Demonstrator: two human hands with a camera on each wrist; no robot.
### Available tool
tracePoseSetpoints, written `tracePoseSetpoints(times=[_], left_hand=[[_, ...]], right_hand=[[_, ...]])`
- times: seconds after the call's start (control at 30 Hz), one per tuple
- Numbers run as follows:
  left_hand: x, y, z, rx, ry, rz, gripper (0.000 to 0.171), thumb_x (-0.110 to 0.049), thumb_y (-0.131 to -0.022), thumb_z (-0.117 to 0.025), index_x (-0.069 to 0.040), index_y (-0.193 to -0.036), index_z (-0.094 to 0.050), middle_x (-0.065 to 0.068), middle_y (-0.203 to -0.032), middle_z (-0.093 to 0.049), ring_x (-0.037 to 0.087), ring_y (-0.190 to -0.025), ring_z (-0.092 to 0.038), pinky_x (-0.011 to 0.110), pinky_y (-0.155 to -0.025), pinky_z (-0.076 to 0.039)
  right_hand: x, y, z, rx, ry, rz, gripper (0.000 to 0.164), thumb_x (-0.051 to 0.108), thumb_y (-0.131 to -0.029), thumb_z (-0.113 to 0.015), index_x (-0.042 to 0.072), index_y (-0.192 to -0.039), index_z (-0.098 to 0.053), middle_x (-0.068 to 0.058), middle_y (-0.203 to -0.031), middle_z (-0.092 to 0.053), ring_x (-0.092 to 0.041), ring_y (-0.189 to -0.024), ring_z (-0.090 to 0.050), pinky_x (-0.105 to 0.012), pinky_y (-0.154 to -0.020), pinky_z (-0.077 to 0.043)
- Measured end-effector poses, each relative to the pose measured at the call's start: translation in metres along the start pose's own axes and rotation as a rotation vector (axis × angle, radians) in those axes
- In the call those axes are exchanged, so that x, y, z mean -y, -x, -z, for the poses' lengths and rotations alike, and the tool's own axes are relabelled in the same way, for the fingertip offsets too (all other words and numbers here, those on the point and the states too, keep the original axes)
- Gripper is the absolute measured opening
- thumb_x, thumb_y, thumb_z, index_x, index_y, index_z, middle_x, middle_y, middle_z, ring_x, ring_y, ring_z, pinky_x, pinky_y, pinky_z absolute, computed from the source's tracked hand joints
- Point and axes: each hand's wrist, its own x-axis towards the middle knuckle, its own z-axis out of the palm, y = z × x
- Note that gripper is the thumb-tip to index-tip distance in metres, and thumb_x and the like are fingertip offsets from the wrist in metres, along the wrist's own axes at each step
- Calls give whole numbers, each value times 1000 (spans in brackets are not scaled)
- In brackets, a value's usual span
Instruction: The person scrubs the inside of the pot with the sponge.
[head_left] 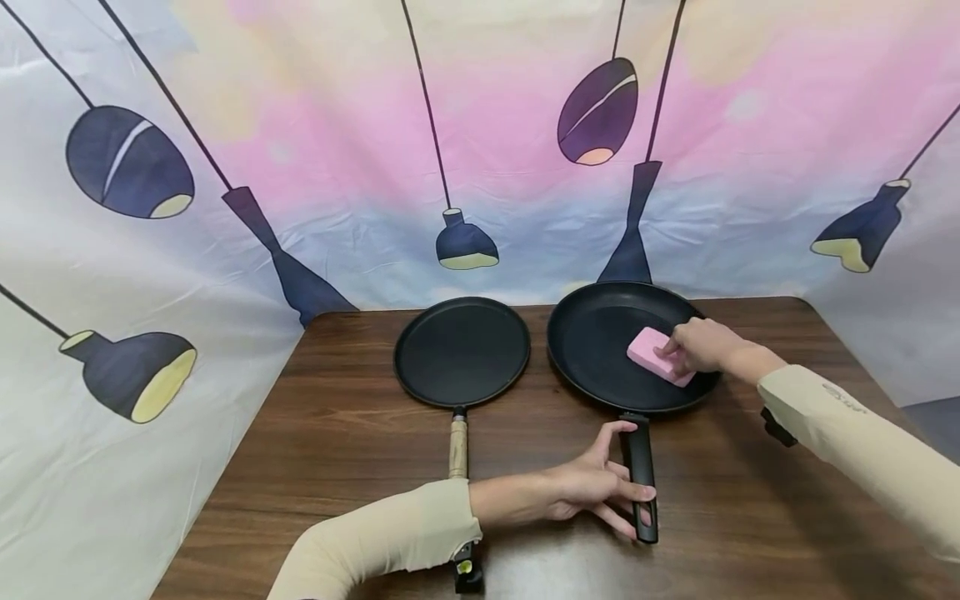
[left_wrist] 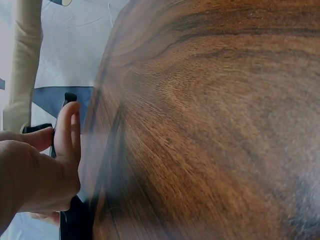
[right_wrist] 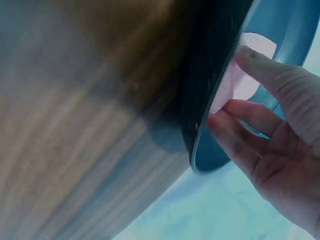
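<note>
A black frying pan (head_left: pixel 588 346) sits at the back right of the table in the head view. Its black handle (head_left: pixel 639 454) points toward me, and my left hand (head_left: pixel 588 485) pinches it between thumb and fingers. Inside the pan, my right hand (head_left: pixel 703 344) grips a pink sponge (head_left: pixel 645 348) against the right part of the inner surface. The right wrist view shows thumb and fingers on the sponge (right_wrist: pixel 257 47), past the pan's rim. In the left wrist view the left hand (left_wrist: pixel 40 170) is at the handle, which is partly hidden by the fingers.
Left of the frying pan lies a flat black pan (head_left: pixel 461 350) with a wooden handle (head_left: pixel 458 446), partly covered by my left forearm. Both pans rest on a brown wooden table (head_left: pixel 337 433). A cloth printed with lamps (head_left: pixel 360 125) hangs behind the table's far edge.
</note>
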Motion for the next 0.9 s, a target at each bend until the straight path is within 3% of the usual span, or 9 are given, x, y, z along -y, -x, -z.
tracePoseSetpoints(times=[0.2,0.37,0.43,0.53,0.67,0.8,0.9], left_hand=[[0,-1,5,-12,-15,5,74,-1,-98,-66,-45,-143,-26,8,-103,-67,30,-91,-75,54,-81,-64],[-1,-2,6,-13,-1,7,74,-1,-98,-66,-45,-143,-26,9,-103,-66,33,-94,-75,55,-82,-64],[0,-2,6,-14,11,15,73,-1,-98,-66,-44,-142,-28,10,-103,-66,32,-92,-74,56,-83,-64],[0,-2,5,-9,26,25,71,0,-98,-66,-44,-140,-28,10,-100,-68,29,-88,-74,55,-84,-63],[1,-2,3,1,43,27,71,1,-98,-65,-44,-139,-28,10,-96,-69,27,-86,-74,54,-85,-63],[2,-4,1,6,43,27,71,2,-98,-65,-44,-138,-28,11,-95,-69,33,-90,-74,56,-86,-62],[4,-6,-2,6,39,27,72,2,-97,-65,-45,-137,-29,11,-95,-69,37,-93,-74,57,-86,-62]], right_hand=[[23,7,-10,-39,-58,111,37,12,-81,-86,4,-115,-77,-12,-84,-75,-10,-61,-49,-24,-53,-46],[44,-2,-15,-76,-117,230,33,10,-79,-88,7,-110,-80,-14,-97,-79,-2,-60,-45,-18,-50,-40],[55,-9,-18,-82,-133,256,32,8,-78,-87,7,-109,-80,-11,-93,-79,-2,-56,-41,-18,-47,-38],[70,-23,-22,-100,-107,275,28,8,-80,-86,6,-108,-81,-5,-81,-77,-2,-53,-41,-19,-46,-44],[81,-44,-25,-118,-55,241,30,8,-82,-85,4,-111,-79,-4,-76,-76,-4,-58,-53,-23,-55,-57],[81,-67,-21,-64,-33,138,51,5,-82,-83,7,-132,-69,-5,-62,-65,-9,-53,-48,-22,-50,-48],[76,-81,-15,-8,-6,52,62,3,-85,-80,10,-143,-60,-7,-61,-57,-14,-56,-47,-24,-54,-41]])
